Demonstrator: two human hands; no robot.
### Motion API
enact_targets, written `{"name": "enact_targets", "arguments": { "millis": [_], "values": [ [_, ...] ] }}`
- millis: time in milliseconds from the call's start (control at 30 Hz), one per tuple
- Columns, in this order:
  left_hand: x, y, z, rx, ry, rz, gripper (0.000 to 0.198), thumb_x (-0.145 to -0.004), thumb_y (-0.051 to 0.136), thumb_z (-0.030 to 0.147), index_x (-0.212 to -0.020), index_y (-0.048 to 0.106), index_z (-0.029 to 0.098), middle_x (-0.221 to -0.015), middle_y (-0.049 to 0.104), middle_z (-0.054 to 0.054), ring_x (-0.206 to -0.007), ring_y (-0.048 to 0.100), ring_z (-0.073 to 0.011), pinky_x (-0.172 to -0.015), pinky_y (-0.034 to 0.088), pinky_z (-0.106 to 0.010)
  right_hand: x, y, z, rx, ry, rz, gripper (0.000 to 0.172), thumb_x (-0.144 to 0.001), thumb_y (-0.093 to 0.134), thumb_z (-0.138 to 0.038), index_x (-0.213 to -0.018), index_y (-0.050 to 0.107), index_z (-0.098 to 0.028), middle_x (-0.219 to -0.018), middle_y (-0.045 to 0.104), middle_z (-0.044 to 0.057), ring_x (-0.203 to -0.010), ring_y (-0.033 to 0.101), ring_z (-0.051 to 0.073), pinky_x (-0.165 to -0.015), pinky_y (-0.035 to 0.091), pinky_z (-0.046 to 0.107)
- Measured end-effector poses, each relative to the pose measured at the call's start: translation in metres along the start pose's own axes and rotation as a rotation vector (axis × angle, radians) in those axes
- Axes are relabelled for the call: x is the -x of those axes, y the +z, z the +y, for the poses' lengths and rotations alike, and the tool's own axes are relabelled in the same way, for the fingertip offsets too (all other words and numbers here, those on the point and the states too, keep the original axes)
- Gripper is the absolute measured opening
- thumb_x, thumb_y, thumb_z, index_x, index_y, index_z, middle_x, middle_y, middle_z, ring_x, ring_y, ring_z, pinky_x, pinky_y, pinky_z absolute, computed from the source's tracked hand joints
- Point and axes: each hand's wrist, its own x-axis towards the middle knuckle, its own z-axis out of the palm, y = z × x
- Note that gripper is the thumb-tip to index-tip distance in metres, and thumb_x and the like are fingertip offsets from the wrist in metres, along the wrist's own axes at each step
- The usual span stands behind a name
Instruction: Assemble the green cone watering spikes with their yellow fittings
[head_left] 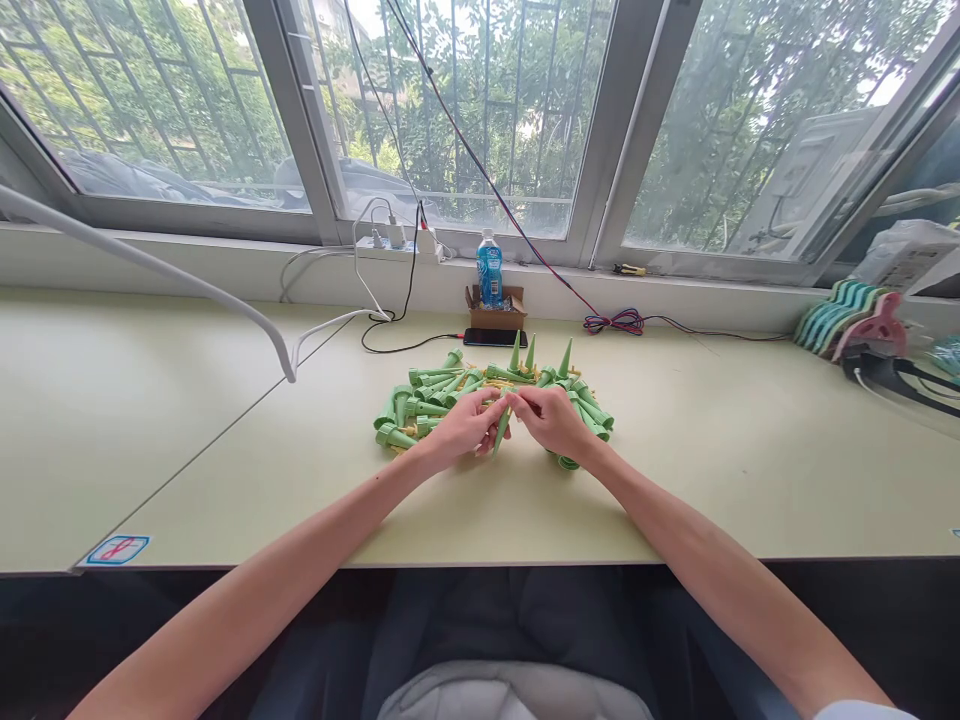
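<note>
In the head view my left hand (470,425) is closed around a green plastic watering spike (502,432), its tapered end pointing down toward me. My right hand (553,418) pinches at the spike's upper end, and its fingertips meet those of the left. Whatever small part sits between the right fingertips is hidden. Around both hands lies a pile of similar green spikes (429,408), most on their sides, with small yellow pieces (491,384) mixed in. Several spikes (565,358) stand point up at the back of the pile.
Behind the pile a phone (496,338) lies before a small cardboard box (498,316) with a blue bottle (490,268). A coiled cable (613,321) rests at the back. Pastel hangers (840,318) stand far right; a white curved arm (187,262) reaches over the left table.
</note>
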Motion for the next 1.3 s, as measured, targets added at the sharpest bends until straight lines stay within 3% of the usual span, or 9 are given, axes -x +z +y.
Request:
{"name": "enact_targets", "arguments": {
  "millis": [267, 500, 900, 1033, 1300],
  "values": [
    [0.001, 0.001, 0.002, -0.021, 0.036, -0.002, 0.047, -0.086, 0.053, 0.060, -0.098, 0.057, 0.015, -0.068, 0.063, -0.003, -0.040, 0.040, -0.0051, -0.035, 0.034, -0.017, 0.000, -0.001, -0.002, -0.012, -0.006, 0.001, 0.048, -0.097, 0.039, -0.047, -0.059, 0.035, -0.019, -0.052, 0.035, -0.004, -0.051, 0.028, 0.009, -0.050, 0.026, 0.024],
    [0.001, 0.002, 0.004, -0.021, 0.038, 0.007, 0.046, -0.087, 0.054, 0.057, -0.106, 0.058, 0.015, -0.074, 0.064, -0.004, -0.043, 0.047, -0.0063, -0.038, 0.039, -0.019, 0.000, -0.002, -0.003, -0.024, 0.003, -0.006, 0.048, -0.097, 0.039, -0.047, -0.058, 0.041, -0.019, -0.051, 0.042, -0.004, -0.049, 0.032, 0.009, -0.051, 0.028, 0.024],
    [0.005, 0.002, 0.011, 0.124, 0.010, -0.120, 0.048, -0.083, 0.066, 0.046, -0.119, 0.053, 0.018, -0.084, 0.062, -0.004, -0.056, 0.055, -0.0081, -0.053, 0.048, -0.024, 0.000, -0.004, -0.006, -0.039, 0.034, 0.010, 0.050, -0.096, 0.040, -0.048, -0.057, 0.047, -0.018, -0.053, 0.059, 0.000, -0.047, 0.043, 0.009, -0.050, 0.033, 0.023],
    [0.006, 0.002, 0.010, 0.008, 0.013, -0.094, 0.056, -0.077, 0.072, 0.046, -0.119, 0.051, 0.017, -0.082, 0.064, -0.005, -0.054, 0.056, -0.0094, -0.051, 0.048, -0.025, -0.001, -0.004, -0.006, -0.052, 0.005, 0.014, 0.048, -0.096, 0.042, -0.045, -0.056, 0.045, -0.018, -0.053, 0.059, 0.000, -0.048, 0.044, 0.009, -0.051, 0.033, 0.023],
    [0.003, 0.002, 0.003, -0.079, 0.089, -0.078, 0.054, -0.079, 0.067, 0.054, -0.113, 0.051, 0.015, -0.077, 0.064, -0.004, -0.052, 0.057, -0.0105, -0.048, 0.049, -0.024, -0.001, -0.002, -0.005, -0.019, 0.000, 0.003, 0.051, -0.096, 0.040, -0.047, -0.054, 0.038, -0.019, -0.048, 0.050, -0.002, -0.047, 0.037, 0.009, -0.050, 0.030, 0.025]
  ]
}}
